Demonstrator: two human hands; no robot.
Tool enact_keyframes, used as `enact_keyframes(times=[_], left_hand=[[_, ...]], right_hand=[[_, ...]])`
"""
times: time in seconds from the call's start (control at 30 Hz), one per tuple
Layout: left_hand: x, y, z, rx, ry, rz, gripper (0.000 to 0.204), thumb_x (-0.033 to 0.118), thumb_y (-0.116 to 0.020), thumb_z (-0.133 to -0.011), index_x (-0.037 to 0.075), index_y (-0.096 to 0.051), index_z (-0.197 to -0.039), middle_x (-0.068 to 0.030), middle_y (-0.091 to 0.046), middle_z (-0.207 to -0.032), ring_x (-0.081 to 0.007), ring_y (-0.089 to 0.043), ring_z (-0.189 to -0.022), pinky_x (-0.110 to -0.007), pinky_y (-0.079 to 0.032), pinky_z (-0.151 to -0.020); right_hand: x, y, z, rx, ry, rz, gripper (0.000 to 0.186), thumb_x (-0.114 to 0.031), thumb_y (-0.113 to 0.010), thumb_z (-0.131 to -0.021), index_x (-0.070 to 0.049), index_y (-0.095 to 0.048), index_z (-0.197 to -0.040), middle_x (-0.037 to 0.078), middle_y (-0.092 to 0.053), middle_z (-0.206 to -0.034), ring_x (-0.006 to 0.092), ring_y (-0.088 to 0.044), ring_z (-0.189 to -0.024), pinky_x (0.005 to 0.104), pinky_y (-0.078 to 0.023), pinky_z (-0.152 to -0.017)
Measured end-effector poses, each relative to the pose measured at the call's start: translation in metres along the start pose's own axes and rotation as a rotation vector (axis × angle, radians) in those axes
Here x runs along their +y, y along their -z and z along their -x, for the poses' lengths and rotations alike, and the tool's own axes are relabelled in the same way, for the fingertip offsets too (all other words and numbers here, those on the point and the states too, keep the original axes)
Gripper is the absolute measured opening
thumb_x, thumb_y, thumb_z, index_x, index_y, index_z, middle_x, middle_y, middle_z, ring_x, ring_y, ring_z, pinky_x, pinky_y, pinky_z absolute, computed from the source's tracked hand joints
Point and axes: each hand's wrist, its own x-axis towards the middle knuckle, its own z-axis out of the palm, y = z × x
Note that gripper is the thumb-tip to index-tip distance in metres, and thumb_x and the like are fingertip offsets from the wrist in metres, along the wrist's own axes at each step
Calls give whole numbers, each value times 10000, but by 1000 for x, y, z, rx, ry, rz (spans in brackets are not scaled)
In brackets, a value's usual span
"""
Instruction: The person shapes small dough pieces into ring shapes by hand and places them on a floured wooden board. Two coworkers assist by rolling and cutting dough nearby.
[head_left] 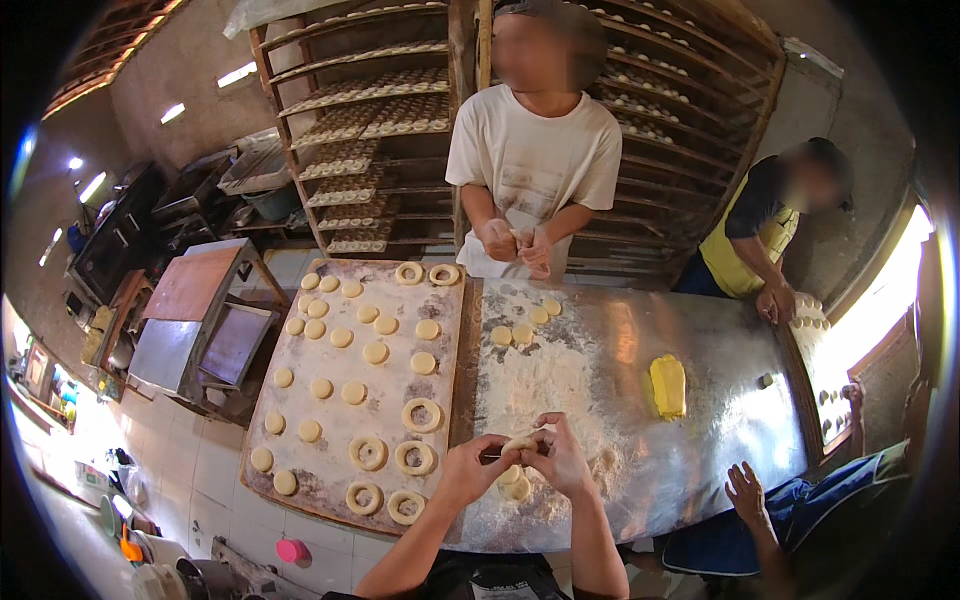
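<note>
Between my left hand [477, 470] and my right hand [560, 458], a small pale piece of dough [518, 444] is pinched at its two sides. The fingers of both hands are closed on it, over the floured metal table [640, 480]. Just below my fingers a few dough rounds [515, 488] lie together on the flour, partly covered by my hands. To the left, a floured wooden board [390, 300] carries several flat dough rounds [375, 352] in loose rows. Dough rings [421, 415] lie along its right side and near corner, with others at its far edge.
Across the table a person in a white shirt [535, 150] handles dough; more dough rounds [523, 334] lie before them. A yellow block [668, 387] sits right of the flour. Other people work at the right end, one hand [748, 497] near the edge. Loaded racks [370, 120] stand behind.
</note>
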Motion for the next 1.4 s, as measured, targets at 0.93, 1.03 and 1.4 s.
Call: enact_keyframes(times=[0.93, 1.03, 1.4], left_hand=[[-3, 28, 27, 404, -380, -274, 353, 346, -406, -1078, 45, -441, -1261, -223, -652, -726, -498, -643, -657, -556, -494, -571], [-8, 47, 30, 356, -393, -390, 341, 334, -422, -1069, 51, -432, -1261, -223, -668, -768, -480, -653, -664, -540, -494, -558], [-18, 132, 29, 373, -470, -225, 193, 137, -483, -1042, 72, -499, -1224, -166, -660, -744, -405, -674, -655, -469, -504, -555]], right_hand=[[-9, -83, -11, -313, 18, -496, 543, -467, -487, -1055, -142, -385, -1477, 12, -594, -815, 74, -494, -625, 240, -408, -630], [-9, -103, -22, -271, 230, -174, 723, -621, -473, -1011, -90, -360, -1488, 35, -606, -855, 82, -515, -654, 260, -462, -711], [-13, -194, -50, -116, 315, -266, 725, -603, -462, -999, -38, -343, -1438, 20, -590, -851, 101, -537, -709, 212, -398, -584]])
